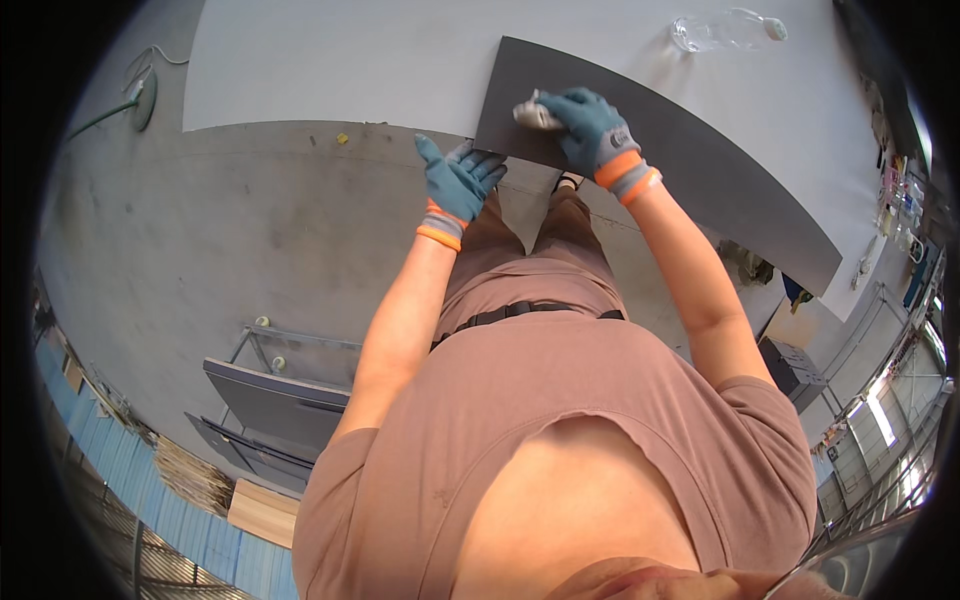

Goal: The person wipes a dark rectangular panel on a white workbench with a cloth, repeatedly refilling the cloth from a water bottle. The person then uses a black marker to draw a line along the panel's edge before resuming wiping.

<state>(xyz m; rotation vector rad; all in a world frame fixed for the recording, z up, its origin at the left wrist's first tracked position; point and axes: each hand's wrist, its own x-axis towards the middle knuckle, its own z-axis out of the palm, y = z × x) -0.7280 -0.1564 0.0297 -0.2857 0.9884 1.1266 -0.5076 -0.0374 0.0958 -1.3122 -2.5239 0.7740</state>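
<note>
A long dark grey panel [700,150] lies on the white tabletop [330,70], its near edge running out over the table's front side. My right hand [590,130], in a teal and grey work glove with an orange cuff, is closed on a crumpled white cloth [535,114] against the panel's face, toward its left end. My left hand [460,186], gloved the same way, is at the panel's near left corner with thumb and fingers apart. Its palm faces up, and the fingertips reach the panel's edge; whether they touch its underside is hidden.
A clear plastic bottle [728,31] lies on its side on the table beyond the panel. Small tools and bits [900,205] are scattered at the far right. Behind me on the left, a wheeled cart [290,395] carries dark panels. A round-based stand [143,100] is at the far left.
</note>
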